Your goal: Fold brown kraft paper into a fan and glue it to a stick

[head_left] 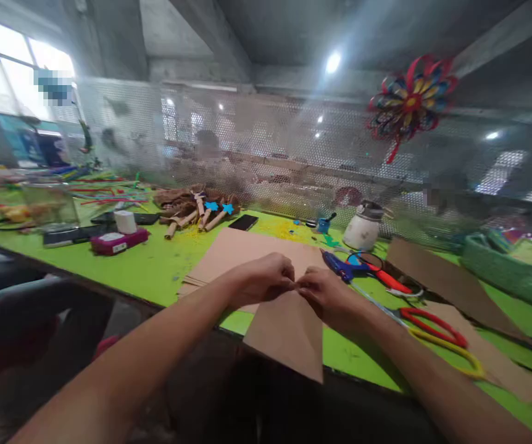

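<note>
A piece of brown paper hangs over the table's front edge, its upper end pinched between my two hands. My left hand is closed on it from the left, fingertips pressed together. From the right, my right hand grips the same end, and the fingertips of both hands nearly touch. Beneath and behind them lie larger brown paper sheets, stacked flat on the green table. Beside my right hand sits a blue glue gun. Scissors with red and yellow handles lie near my right forearm.
Cardboard strips and a green basket occupy the right side. At the back stand a white jug and a phone. Rolled paper tubes and a purple power strip are to the left. A mesh screen rises behind.
</note>
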`<state>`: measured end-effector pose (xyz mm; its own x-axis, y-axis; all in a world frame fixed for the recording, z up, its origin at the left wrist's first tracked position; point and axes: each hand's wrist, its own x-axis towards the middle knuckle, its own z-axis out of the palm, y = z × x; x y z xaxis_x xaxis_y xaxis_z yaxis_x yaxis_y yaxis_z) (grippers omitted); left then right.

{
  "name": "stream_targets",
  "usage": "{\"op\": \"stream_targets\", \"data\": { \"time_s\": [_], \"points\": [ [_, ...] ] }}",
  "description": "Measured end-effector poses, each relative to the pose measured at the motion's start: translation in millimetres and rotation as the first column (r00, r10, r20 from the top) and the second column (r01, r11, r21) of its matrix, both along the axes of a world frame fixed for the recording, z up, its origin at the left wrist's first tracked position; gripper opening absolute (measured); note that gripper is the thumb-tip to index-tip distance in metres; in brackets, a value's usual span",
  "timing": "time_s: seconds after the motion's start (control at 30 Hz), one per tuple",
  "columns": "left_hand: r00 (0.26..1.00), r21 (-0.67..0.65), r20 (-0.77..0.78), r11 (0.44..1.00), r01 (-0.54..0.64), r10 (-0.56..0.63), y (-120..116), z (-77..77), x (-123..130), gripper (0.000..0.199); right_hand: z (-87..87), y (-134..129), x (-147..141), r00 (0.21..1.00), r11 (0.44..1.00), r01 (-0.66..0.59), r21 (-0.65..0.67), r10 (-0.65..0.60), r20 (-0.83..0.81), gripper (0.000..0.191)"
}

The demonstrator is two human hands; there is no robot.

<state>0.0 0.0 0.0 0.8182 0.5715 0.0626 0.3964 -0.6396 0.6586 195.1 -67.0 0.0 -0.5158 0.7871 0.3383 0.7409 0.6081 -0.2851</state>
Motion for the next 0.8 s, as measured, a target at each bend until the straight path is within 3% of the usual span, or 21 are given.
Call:
{"op": "stream_targets", "data": {
  "time_s": [0.13, 0.33, 0.43, 0.63, 0.8],
  "points": [
    [0.994, 0.144, -0.100, 0.988, 0.054, -0.040, 10, 15.2, 4, 0.019, -3.0, 9, -3, 1.000, 1.000, -0.001, -0.007, 0.001, 0.015, 0.014],
    [0.983, 0.358, -0.159, 0.923, 0.143, -0.091, 14, 11.1, 10, 0.014, 0.6, 3, -5, 1.000, 0.999, 0.008, -0.033, -0.008, -0.015, 0.016],
    [0.987, 0.364, -0.147, 0.925, 0.112, -0.062, 8, 10.0, 9, 0.011, 7.2, -5, -5, 1.000, 0.999, 0.004, -0.038, -0.004, 0.017, 0.018],
    [0.999, 0.254, 0.000, 0.967, -0.038, 0.039, -12, 11.9, -1, 0.018, 12.6, -7, -6, 0.993, 1.000, 0.010, -0.021, -0.007, 0.120, 0.022],
    [0.997, 0.363, 0.002, 0.929, -0.078, 0.083, -11, 4.4, -2, 0.011, 11.0, -2, -6, 0.978, 0.999, 0.035, 0.018, -0.038, 0.207, 0.020]
  ]
}}
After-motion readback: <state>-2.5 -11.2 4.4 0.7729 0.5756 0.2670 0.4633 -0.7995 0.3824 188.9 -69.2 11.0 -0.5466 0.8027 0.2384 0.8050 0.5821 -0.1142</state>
